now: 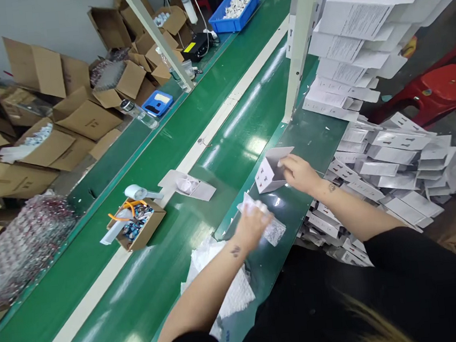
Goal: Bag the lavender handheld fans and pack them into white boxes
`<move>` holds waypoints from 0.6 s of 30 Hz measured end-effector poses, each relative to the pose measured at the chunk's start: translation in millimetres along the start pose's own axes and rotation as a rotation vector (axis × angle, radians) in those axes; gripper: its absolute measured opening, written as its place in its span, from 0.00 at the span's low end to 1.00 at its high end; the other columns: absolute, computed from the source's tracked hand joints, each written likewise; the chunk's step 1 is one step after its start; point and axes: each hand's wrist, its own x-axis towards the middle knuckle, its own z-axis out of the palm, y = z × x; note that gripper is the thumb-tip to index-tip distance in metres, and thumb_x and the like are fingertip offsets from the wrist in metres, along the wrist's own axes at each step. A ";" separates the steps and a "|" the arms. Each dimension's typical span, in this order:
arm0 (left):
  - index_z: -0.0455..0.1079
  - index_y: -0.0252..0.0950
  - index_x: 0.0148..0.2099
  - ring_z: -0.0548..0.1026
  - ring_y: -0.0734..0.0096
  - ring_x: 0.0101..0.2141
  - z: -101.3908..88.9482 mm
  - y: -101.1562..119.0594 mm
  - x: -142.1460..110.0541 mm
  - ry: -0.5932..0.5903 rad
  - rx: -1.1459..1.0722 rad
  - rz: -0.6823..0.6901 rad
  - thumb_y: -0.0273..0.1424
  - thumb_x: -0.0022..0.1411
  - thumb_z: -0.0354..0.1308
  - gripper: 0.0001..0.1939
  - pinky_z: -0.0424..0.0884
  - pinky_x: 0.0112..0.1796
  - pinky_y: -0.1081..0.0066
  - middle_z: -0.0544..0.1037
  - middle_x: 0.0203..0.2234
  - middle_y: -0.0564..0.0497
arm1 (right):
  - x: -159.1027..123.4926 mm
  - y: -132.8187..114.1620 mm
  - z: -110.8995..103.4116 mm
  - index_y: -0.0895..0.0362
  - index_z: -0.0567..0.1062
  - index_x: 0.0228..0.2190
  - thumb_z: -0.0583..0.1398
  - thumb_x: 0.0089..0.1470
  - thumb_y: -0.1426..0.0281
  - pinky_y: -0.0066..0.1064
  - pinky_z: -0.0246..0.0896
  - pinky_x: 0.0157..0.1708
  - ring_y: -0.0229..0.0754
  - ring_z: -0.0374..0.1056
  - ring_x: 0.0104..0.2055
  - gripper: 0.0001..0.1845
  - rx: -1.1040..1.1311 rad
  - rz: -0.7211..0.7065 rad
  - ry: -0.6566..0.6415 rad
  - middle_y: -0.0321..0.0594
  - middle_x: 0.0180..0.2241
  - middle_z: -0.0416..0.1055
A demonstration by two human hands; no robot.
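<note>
My right hand [299, 174] grips the open top edge of a small white carton [269, 172] that stands on the green work shelf [313, 136]. My left hand [252, 223] is closed round a small clear plastic bag with white contents [272, 231], just below and left of the carton. A pile of white bubble-wrap bags [226, 284] lies under my left forearm.
Flat white cartons [393, 176] are heaped to the right, with more stacked above [355, 24]. On the green conveyor belt [159, 253] sit a small cardboard box of bits [136, 223] and an open white carton [191, 185]. Brown cardboard boxes [65, 117] pile up at left; a white post [300, 45] rises ahead.
</note>
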 end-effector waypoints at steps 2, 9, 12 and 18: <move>0.62 0.51 0.57 0.63 0.55 0.54 30.6 27.8 13.2 -0.235 0.045 0.175 0.26 0.54 0.56 0.28 0.51 0.54 0.48 0.69 0.52 0.46 | 0.4 -11.1 12.6 0.57 0.69 0.41 0.51 0.49 0.79 0.43 0.59 0.52 0.51 0.64 0.49 0.17 -0.021 -0.049 -0.017 0.48 0.42 0.68; 0.70 0.38 0.42 0.68 0.58 0.44 21.4 33.3 7.7 -0.298 0.040 0.134 0.22 0.54 0.55 0.13 0.64 0.40 0.60 0.73 0.39 0.42 | -6.4 -13.0 24.3 0.57 0.61 0.52 0.63 0.45 0.65 0.45 0.59 0.51 0.53 0.61 0.53 0.33 0.144 -0.130 -0.413 0.49 0.51 0.63; 0.68 0.37 0.39 0.69 0.61 0.40 -30.9 30.9 -36.8 0.031 -0.140 -0.211 0.27 0.57 0.55 0.06 0.66 0.37 0.64 0.70 0.36 0.44 | -11.4 -17.4 32.0 0.58 0.60 0.52 0.67 0.40 0.61 0.46 0.59 0.51 0.55 0.60 0.54 0.39 0.193 -0.171 -0.509 0.51 0.51 0.62; 0.63 0.37 0.32 0.65 0.74 0.23 -99.3 38.9 -88.5 1.012 -0.888 -0.832 0.36 0.52 0.61 0.11 0.63 0.27 0.73 0.66 0.23 0.55 | -19.8 -66.8 60.3 0.60 0.65 0.42 0.66 0.39 0.63 0.41 0.62 0.46 0.50 0.63 0.45 0.28 0.219 -0.323 -0.441 0.48 0.42 0.64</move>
